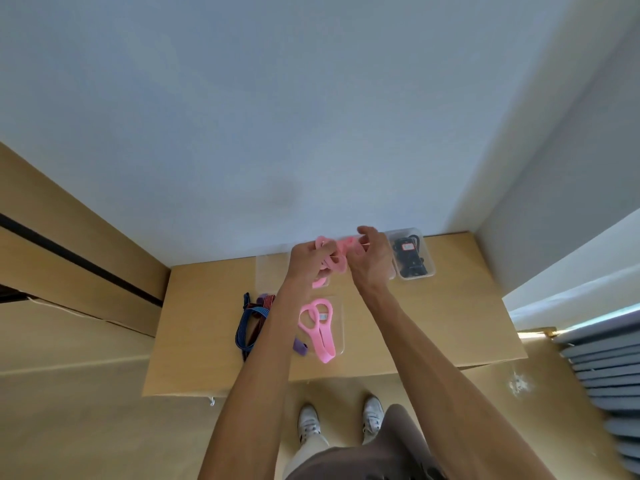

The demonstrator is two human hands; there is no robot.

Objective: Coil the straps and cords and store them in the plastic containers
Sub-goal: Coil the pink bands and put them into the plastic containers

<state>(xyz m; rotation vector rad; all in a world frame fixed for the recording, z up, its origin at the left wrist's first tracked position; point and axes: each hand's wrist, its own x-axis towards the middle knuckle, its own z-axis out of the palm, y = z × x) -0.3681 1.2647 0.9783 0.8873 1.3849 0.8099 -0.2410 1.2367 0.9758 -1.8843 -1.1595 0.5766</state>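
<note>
1. We take the wooden table [450,306] as our landmark; it stands against a pale wall [277,116], and we look down on it from above.
2. Above the far middle of the table, our left hand [306,259] has its fingers curled round a pink strap [334,261] — loops of the strap hang below the hand, just over the table top.
3. Our right hand [372,261] is just beside the left, its fingers pinching the same pink strap at its upper end, so the strap runs between the two hands.
4. On the far right of the table sits a clear plastic container [427,252] with black cords [408,256] inside it.
5. Nearer the table's front edge, between our forearms, lies another clear container [341,323] holding a second pink strap [320,327], whose loop spills over the container's near rim.
6. On the left part of the table lies a loose bundle of blue and red striped straps [251,322] — uncoiled, outside any container.
7. A small purple piece [300,347] lies just left of the near container; we cannot tell what it is.
8. Below the table's front edge, two white shoes [308,422] stand on the floor.
</note>
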